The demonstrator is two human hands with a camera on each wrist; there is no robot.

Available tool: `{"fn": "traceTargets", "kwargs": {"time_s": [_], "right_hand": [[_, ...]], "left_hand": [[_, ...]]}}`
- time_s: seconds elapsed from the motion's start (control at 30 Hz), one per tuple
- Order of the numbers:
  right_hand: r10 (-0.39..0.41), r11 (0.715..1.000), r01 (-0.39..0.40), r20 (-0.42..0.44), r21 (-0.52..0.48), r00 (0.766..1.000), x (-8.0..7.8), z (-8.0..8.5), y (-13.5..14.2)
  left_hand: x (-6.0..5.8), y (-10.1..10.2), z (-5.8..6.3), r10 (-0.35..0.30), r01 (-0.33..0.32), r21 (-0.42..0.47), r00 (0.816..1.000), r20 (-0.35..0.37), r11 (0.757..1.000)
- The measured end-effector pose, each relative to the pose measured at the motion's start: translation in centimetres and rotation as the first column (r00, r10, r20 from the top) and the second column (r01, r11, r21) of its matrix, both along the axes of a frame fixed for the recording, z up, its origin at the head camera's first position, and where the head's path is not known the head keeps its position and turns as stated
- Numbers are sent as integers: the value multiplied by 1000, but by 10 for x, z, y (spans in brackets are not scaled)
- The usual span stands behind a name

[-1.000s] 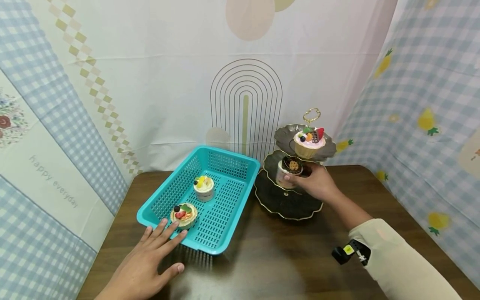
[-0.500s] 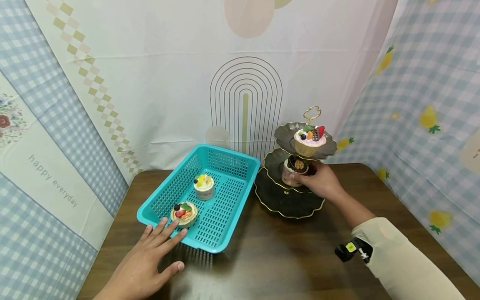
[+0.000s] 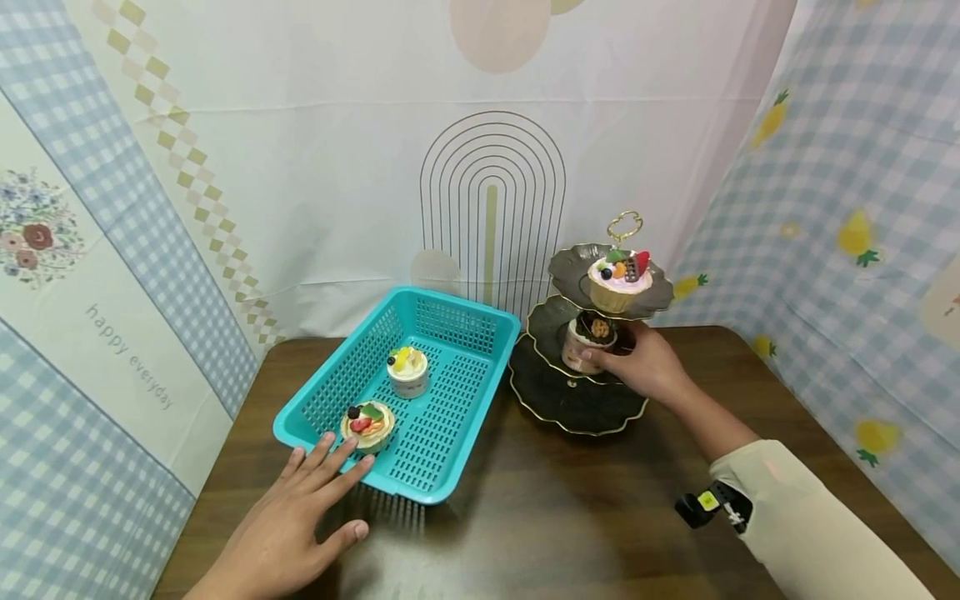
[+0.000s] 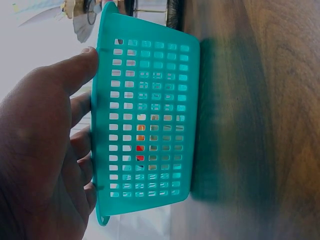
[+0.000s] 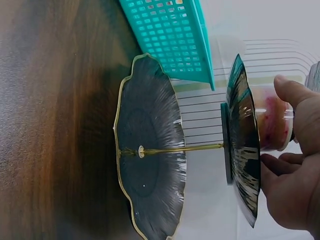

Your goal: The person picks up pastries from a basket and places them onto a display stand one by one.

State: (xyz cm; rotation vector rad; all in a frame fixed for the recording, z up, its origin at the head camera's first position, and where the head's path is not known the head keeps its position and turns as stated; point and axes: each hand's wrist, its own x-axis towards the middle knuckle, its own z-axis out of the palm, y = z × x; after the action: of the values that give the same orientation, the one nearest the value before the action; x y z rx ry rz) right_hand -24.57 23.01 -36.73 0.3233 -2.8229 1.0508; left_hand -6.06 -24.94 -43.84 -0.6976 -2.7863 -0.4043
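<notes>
My right hand [image 3: 648, 367] grips a paper-cup dessert with a dark chocolate top [image 3: 581, 342] on the middle plate of a three-tier black stand with gold edges [image 3: 570, 408]. In the right wrist view the thumb lies along one side of the cup [image 5: 272, 120]. The fingers are partly hidden behind it. At the near left corner of a turquoise basket [image 3: 450, 425], my left hand [image 3: 292, 517] lies with spread fingers, its fingertips over the rim. Just beyond those fingertips sits a fruit tart [image 3: 367, 425]. Farther in stands a cream-topped cup dessert [image 3: 407, 372].
A cupcake with a strawberry and chocolate piece [image 3: 618, 287] sits on the stand's top plate, below a gold ring handle [image 3: 624, 227]. The wooden table [image 3: 540, 517] runs back to a patterned cloth backdrop. Gingham cloths hang at both sides.
My right hand has shifted the chocolate-topped cup slightly to the right on the middle plate, then stays nearly still. The left hand has not moved.
</notes>
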Motion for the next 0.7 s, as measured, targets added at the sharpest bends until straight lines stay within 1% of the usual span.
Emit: {"fn": "traceTargets", "kwargs": {"time_s": [0.1,0.23,0.37,0.5,0.63,0.7], "right_hand": [[-30,999,30,-11,-14,999,7,2,1],[-84,996,83,-33,-41,996,20,4,0],[-115,993,111,-116,-40,986,29,5,-3],[-134,991,129,-206,-40,969,34,4,-7],[-156,988,151,-252,-41,955,38,3,-10],[-151,988,146,-273,-39,950,40,2,-12]], "left_hand": [[0,0,0,-3,3,-3,1000,-14,1000],[0,0,0,-3,3,-3,1000,-17,1000],[0,0,0,-6,6,-1,1000,-22,1000],[0,0,0,-9,9,-3,1000,-30,1000],[0,1,-1,-11,11,-6,999,-37,1000],[0,1,-1,-12,11,-8,999,-42,1000]]}}
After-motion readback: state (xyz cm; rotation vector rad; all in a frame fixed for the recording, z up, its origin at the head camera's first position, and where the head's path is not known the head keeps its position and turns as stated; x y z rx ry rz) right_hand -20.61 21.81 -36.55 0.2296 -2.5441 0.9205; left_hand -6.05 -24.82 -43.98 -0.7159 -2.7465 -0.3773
